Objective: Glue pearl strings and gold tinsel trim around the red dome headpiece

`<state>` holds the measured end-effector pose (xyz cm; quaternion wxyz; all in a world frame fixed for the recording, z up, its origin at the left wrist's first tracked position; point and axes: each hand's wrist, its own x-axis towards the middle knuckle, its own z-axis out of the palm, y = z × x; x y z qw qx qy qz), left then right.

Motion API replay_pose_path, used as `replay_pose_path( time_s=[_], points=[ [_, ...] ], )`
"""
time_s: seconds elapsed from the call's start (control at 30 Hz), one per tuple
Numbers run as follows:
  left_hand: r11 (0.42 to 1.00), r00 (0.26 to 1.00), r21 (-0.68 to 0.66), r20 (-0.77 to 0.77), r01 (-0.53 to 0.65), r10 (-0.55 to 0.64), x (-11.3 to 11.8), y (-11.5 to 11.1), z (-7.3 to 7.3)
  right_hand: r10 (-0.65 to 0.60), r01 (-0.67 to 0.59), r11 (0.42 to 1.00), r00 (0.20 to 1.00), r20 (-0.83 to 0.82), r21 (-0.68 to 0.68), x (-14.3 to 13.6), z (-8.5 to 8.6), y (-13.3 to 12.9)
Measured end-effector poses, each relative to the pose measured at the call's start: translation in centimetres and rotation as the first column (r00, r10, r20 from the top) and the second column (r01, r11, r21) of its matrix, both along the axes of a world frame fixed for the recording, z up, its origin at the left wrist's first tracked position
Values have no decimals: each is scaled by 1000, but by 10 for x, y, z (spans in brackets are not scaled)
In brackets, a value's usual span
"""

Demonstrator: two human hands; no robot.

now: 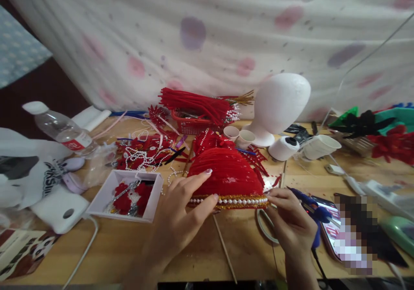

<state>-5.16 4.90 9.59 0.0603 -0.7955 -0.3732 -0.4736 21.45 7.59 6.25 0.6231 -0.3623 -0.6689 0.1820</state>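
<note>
A red domed headpiece (pixel 228 174) stands on the wooden table (pixel 129 247), with a row of white pearls and gold trim (pixel 237 201) along its front rim. My left hand (pixel 181 214) rests on its left side, fingers spread, thumb against the pearl row. My right hand (pixel 289 221) pinches the right end of the pearl trim and also holds a blue glue gun (pixel 312 214), its cord running down past my wrist.
A white box of red flowers (pixel 127 195), loose pearl strings (pixel 142 156), a red basket of chenille stems (pixel 197 108), a foam head form (pixel 280 102), paper cups (pixel 239 137), thread spool (pixel 284 147), water bottle (pixel 63 130), phone (pixel 339 234), thin stick (pixel 224 249).
</note>
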Motion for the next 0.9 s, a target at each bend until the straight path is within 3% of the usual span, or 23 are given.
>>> replay_pose_path(
  time_s=[0.1,0.33,0.67,0.77,0.9],
  points=[
    [998,999,41,-4,-38,38,0,-1,1,17,-17,1000,1000,-14,-1,1,-2,1],
    [996,983,90,-176,-26,42,-6,-3,7,20,-21,999,999,-38,-23,1,-4,3],
    [997,918,-1,-389,-77,70,-6,-10,48,37,-38,999,999,-16,-35,3,-3,1],
    [997,947,-29,-314,-76,63,-3,-8,47,66,-66,997,998,-20,-32,3,-2,0],
    [989,999,-142,12,-45,47,0,-8,36,84,-85,996,996,-12,-24,2,1,0]
  ],
)
